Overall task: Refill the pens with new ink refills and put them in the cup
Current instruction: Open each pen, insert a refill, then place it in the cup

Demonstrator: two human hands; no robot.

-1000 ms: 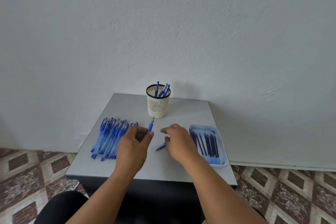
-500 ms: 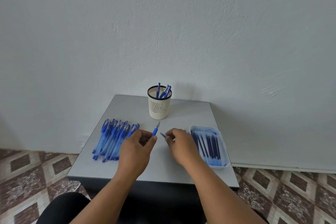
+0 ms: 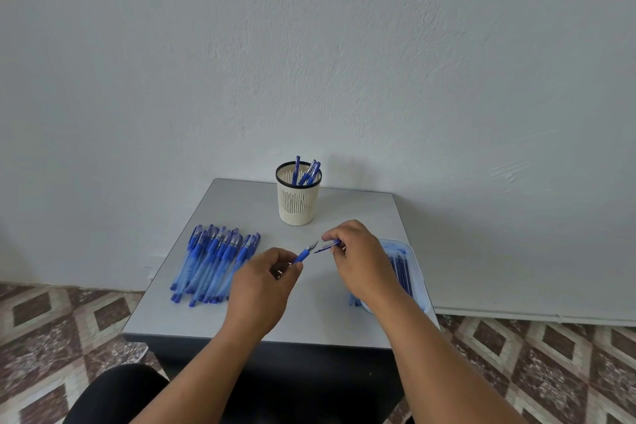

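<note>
My left hand (image 3: 261, 286) grips the pen (image 3: 307, 252), tip aimed right; my right hand (image 3: 361, 258) pinches its cap (image 3: 327, 246) just beside the tip, aligned for capping. The cup (image 3: 298, 203) stands far, centre.

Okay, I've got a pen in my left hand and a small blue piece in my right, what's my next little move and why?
Probably bring the blue piece in your right hand onto the pen tip held by your left hand: the two point at each other, almost touching, above the table.
</note>
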